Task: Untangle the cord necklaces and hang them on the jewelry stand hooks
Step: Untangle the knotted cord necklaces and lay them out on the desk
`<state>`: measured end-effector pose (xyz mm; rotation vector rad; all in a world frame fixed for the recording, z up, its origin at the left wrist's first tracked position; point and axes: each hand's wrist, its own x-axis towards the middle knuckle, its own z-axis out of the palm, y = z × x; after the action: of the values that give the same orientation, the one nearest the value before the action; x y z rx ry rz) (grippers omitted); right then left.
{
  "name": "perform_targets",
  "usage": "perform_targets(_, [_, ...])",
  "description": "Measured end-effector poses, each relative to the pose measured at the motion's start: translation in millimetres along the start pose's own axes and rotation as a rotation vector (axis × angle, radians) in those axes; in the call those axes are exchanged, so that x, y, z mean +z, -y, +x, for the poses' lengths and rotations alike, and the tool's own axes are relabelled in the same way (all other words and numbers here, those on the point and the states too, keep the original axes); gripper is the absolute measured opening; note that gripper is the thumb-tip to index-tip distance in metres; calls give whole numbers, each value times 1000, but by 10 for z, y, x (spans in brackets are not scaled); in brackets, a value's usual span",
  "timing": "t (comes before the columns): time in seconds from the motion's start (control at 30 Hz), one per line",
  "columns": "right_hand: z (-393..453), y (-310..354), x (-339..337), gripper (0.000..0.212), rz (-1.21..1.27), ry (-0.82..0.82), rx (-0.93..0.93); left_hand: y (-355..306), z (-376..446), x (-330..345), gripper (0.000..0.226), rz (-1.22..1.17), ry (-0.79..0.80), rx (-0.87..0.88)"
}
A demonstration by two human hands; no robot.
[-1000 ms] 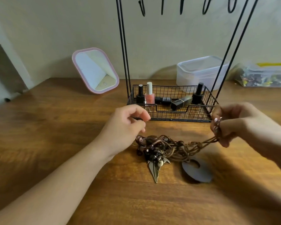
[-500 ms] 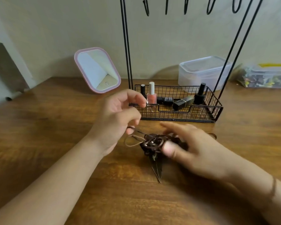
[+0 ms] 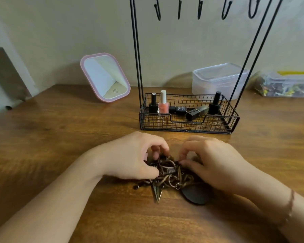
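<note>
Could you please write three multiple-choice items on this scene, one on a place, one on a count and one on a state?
1. Where does the tangle of cord necklaces lie?
A. in the wire basket
B. on the wooden table, in front of the basket
C. on the hooks

2. How many hooks show at the top of the jewelry stand?
A. two
B. five
C. eight

3. What are the hands doing?
A. both work at the tangle
B. both rest flat on the table
C. one lifts a bottle

Answers: 1 B, the tangle sits on the table, nearer the camera than the wire basket. 2 B, five black hooks hang in a row, all bare. 3 A, the left hand and right hand have their fingers curled into the cords.
</note>
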<state>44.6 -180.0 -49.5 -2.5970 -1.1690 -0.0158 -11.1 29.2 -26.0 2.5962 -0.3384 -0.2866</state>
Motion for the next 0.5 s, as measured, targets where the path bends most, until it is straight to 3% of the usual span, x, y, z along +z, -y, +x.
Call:
perform_targets(0.13, [-20,-159,-16,10,-17,-54,59,-27,-26,2,48,-11,38,32])
perform_targets(0.23, [-31,-169,-56,18,560,-205,190,-25,-22,25,45,-42,27,50])
perform_targets(0.3, [-26,-176,-26,16,767,-230,245,-33,-8,47,39,-51,-35,66])
perform_targets(0.4, [2,-211,51,7,679,-223,167,-47,17,67,36,-61,-118,77])
perform_targets(0.5, [-11,-244,80,42,264,-73,63,-38,21,61,41,-74,-133,74])
